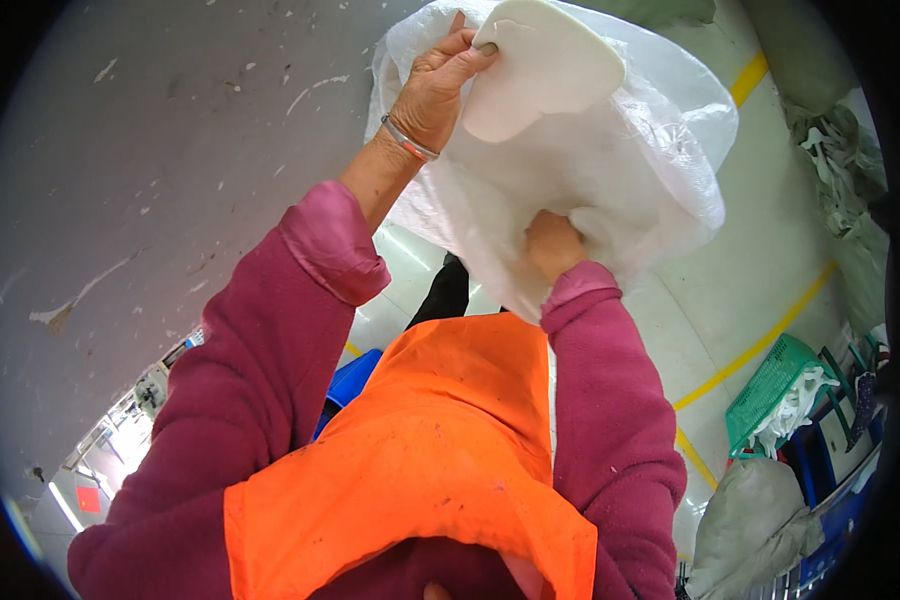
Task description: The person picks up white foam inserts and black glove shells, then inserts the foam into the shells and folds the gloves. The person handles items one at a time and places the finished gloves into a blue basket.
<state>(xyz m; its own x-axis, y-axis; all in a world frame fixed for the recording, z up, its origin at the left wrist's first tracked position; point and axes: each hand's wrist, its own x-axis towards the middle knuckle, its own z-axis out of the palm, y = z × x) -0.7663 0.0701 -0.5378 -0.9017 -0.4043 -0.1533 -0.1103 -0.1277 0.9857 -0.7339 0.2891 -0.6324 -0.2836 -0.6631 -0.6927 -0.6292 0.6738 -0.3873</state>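
Note:
Between the thumb and fingers of my left hand (440, 88) is the edge of a thin, flat white pad (545, 65) with a rounded outline. It is held up over the mouth of a large white woven plastic sack (705, 185). My right hand (553, 245) reaches inside the sack, low on the side nearer me. Its fingers are curled and closed against pale material there; their tips are hidden, so what they grip cannot be made out. A metal bracelet (410, 138) circles my left wrist.
A grey, scuffed surface (170, 150) takes up the left side. At the lower right stand a green plastic basket (770, 385) with white scraps and a stuffed pale sack (755, 510). Yellow lines (760, 350) mark the floor. More bundled sacks (835, 150) line the far right.

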